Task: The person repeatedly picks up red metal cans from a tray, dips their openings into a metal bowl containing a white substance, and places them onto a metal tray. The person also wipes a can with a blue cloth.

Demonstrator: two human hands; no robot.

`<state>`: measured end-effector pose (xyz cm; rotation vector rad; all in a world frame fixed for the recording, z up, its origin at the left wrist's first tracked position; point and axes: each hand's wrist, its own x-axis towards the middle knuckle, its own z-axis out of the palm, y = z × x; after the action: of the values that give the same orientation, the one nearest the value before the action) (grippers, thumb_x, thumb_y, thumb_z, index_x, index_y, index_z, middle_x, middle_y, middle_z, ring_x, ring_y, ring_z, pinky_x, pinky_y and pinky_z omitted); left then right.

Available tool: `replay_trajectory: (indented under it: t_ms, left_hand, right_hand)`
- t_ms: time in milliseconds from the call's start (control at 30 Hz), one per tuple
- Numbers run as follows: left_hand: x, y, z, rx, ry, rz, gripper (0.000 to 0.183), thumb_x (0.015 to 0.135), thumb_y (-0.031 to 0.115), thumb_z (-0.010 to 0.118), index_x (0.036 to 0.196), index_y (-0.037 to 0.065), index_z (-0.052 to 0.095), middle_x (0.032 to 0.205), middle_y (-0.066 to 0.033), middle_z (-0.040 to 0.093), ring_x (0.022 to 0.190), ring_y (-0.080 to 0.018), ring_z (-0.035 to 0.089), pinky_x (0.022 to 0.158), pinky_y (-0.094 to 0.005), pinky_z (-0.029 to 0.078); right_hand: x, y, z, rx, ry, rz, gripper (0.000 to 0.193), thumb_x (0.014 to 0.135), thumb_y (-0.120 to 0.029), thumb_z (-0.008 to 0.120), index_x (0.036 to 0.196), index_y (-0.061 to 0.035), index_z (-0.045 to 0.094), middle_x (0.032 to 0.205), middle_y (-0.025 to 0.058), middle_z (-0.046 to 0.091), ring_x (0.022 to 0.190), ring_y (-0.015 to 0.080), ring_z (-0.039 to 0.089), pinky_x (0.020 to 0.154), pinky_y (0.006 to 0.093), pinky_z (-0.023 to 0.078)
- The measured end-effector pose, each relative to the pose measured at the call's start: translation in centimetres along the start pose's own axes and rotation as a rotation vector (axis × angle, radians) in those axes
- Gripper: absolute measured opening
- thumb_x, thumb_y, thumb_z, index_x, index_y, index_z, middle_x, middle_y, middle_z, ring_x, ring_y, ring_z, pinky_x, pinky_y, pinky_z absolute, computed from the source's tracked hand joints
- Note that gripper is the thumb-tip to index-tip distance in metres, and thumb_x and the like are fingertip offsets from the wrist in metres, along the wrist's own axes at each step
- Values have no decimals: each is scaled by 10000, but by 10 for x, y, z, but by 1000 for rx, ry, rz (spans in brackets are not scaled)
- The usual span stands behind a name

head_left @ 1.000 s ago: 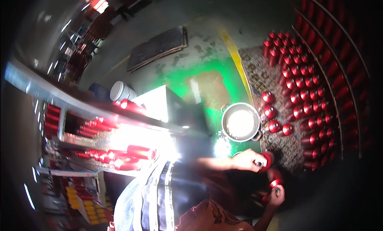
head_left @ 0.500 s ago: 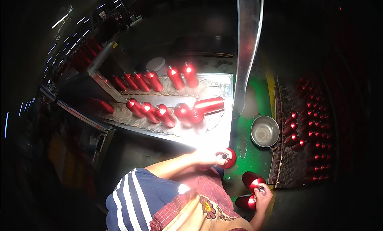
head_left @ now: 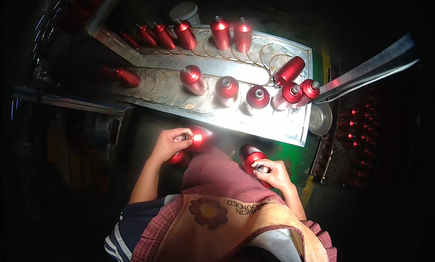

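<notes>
My left hand (head_left: 171, 145) is closed round the necks of two shiny red metal bottles. One red bottle (head_left: 202, 139) points toward my lap's middle, and another (head_left: 179, 159) hangs below the hand, partly hidden. On the other side of my knees, my right hand (head_left: 273, 172) grips a red bottle (head_left: 250, 154) by its bare metal neck. A second red shape beneath those fingers is mostly covered. Just ahead, a long metal tray conveyor (head_left: 170, 102) carries upright red bottles in two rows. At its right end a tilted bottle (head_left: 291, 71) leans near two others.
A metal bowl (head_left: 320, 119) sits beyond the conveyor's right end. Farther right, a rack (head_left: 358, 137) holds many red bottles. A metal strip (head_left: 371, 65) slants in from the upper right. A white bucket (head_left: 185, 13) stands behind the conveyor.
My view has swung, bringing the conveyor closer. My left hand has drawn away from the conveyor's right end, and my right hand has come in nearer my knees. Both still hold bottles.
</notes>
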<state>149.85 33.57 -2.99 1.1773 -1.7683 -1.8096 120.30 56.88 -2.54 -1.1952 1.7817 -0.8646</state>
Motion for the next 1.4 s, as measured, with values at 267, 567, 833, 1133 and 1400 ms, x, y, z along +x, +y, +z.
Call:
replay_trajectory:
  t_ms: [267,567,833,1133,1400]
  left_hand:
    - [100,21,-208,-21,306,23,155,843,-16,673,988,33,691,741,81,557,613,9,476,523,-171,365]
    - [192,27,-192,-168,353,-79,217,856,-14,670,1068,31,671,758,55,579,513,-11,427,421,-195,290]
    - [179,119,-108,-200,279,-93,470,901,68,602,1357,-10,519,595,70,442,456,-19,351,423,-189,289]
    - [215,308,-218,-351,-314,659,681,1024,311,452,1464,-133,180,573,-3,440,337,-36,405,295,-147,360]
    - [435,292,-78,-245,-60,474,281,926,46,633,1195,-31,624,616,27,475,459,-36,402,424,-200,321]
  right_hand:
    - [222,-185,108,80,-109,-156,268,786,-15,712,1048,-74,718,698,-24,626,640,21,555,604,216,473]
    - [338,-191,100,-19,-192,-221,331,770,-145,746,1097,-128,696,902,163,694,837,322,671,786,378,522]
    - [302,-127,-18,79,143,-206,393,816,-149,726,1205,-163,676,638,31,531,570,111,507,568,278,453]
    - [326,-143,-50,398,468,-104,416,915,-69,632,1314,-13,533,1076,66,647,931,134,635,826,289,539]
    - [498,-70,-106,1553,686,389,876,828,-473,747,1463,-74,294,1508,198,135,1282,402,419,901,609,524]
